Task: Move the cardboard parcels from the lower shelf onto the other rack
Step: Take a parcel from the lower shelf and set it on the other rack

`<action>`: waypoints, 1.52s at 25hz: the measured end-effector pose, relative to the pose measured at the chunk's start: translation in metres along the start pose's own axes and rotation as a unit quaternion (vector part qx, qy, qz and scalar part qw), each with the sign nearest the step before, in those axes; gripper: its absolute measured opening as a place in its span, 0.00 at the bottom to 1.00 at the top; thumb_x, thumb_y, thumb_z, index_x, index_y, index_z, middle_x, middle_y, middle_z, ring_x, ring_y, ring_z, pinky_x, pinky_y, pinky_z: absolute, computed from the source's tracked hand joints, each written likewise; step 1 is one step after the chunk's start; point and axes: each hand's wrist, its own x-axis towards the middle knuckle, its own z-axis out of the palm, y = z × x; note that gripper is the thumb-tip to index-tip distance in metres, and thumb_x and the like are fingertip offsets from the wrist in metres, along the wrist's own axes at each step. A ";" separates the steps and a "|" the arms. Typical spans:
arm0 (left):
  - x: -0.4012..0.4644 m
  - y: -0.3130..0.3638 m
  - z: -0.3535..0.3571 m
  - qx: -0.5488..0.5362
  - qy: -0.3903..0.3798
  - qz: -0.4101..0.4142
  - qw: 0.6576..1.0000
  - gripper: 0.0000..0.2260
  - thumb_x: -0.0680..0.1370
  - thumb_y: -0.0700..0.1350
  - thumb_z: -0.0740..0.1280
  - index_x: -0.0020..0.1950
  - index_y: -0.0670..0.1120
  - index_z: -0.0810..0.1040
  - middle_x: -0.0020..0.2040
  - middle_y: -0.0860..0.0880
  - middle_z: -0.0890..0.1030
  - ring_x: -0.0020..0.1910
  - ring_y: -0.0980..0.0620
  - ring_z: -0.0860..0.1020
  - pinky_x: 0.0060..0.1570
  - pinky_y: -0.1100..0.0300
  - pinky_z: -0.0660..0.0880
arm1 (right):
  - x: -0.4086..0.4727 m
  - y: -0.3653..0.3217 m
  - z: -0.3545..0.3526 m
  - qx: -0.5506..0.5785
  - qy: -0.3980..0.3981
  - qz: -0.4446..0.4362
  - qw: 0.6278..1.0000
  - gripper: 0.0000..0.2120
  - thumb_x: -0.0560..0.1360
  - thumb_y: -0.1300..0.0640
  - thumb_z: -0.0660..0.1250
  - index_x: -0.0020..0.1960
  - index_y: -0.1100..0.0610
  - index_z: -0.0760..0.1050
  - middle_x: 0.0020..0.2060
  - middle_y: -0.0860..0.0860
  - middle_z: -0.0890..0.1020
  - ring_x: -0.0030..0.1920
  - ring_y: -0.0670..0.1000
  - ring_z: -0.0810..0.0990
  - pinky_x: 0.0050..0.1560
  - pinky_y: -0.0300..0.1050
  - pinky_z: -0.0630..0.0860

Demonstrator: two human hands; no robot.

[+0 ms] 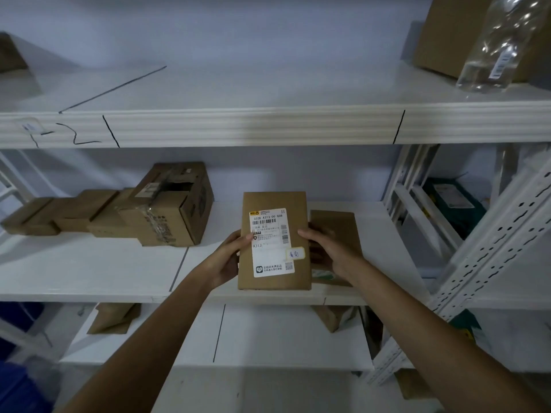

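— Holding what, and where?

— Gripping a flat parcel [275, 239] between both hands, label [272, 242] facing up. Hovering just over the front part of the middle shelf [89, 269], near its right end.

— Left hand doing what?

— Left hand [231, 257] clamping the parcel's left edge, thumb lying over the label side, fingers tucked beneath and hidden.

— And the right?

— Right hand [331, 248] pressing on the right edge, thumb on top near the label's corner, remaining fingers curling down behind. Both closed firmly on the same parcel.

— Anything lying under it?

— Lying just beside and partly behind the right hand: a second flat parcel [334, 228] on the same shelf. Touching the held one or not, impossible telling.

— Sitting elsewhere on that shelf?

— Crowding the left part: a big taped box [176, 210], tilted, with a row of small boxes [59, 216] lining up beside it toward the left.

— Showing above?

— Resting on the top shelf [268, 126], far right: a brown box [447, 34] with a clear plastic bag [501, 43] leaning in front. Marker lines and scribbles running across that shelf's front rail.

— Showing below?

— Lying on the bottom shelf [283, 338]: one brown packet [113, 318] at left, another [334, 318] at right, half hidden by the shelf above.

— And at the far right?

— Standing there at an angle: a perforated white post [489, 251], with a teal packet [456, 204] behind it.
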 end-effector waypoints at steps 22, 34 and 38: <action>-0.310 0.127 -0.220 0.070 0.012 0.175 0.982 0.37 0.67 0.51 0.74 0.74 0.50 0.67 0.69 0.40 0.77 0.67 0.35 0.76 0.68 0.32 0.68 | -0.114 -0.037 0.362 -0.002 -0.045 -0.158 0.986 0.31 0.64 0.56 0.78 0.65 0.52 0.74 0.54 0.55 0.87 0.51 0.54 0.86 0.55 0.50 0.79; -0.277 0.389 -0.191 0.174 -0.070 0.350 0.918 0.39 0.61 0.44 0.81 0.69 0.51 0.68 0.60 0.46 0.83 0.62 0.41 0.78 0.73 0.38 0.64 | -0.071 -0.266 0.388 -0.050 -0.043 -0.384 0.921 0.25 0.69 0.58 0.74 0.64 0.50 0.72 0.52 0.48 0.87 0.55 0.50 0.85 0.51 0.47 0.79; -0.240 0.416 -0.189 0.187 -0.087 0.339 0.918 0.47 0.54 0.46 0.85 0.69 0.53 0.66 0.54 0.49 0.85 0.56 0.47 0.82 0.63 0.47 0.73 | -0.035 -0.293 0.376 -0.044 -0.042 -0.380 0.923 0.25 0.67 0.62 0.74 0.61 0.49 0.73 0.53 0.47 0.86 0.57 0.51 0.84 0.53 0.48 0.79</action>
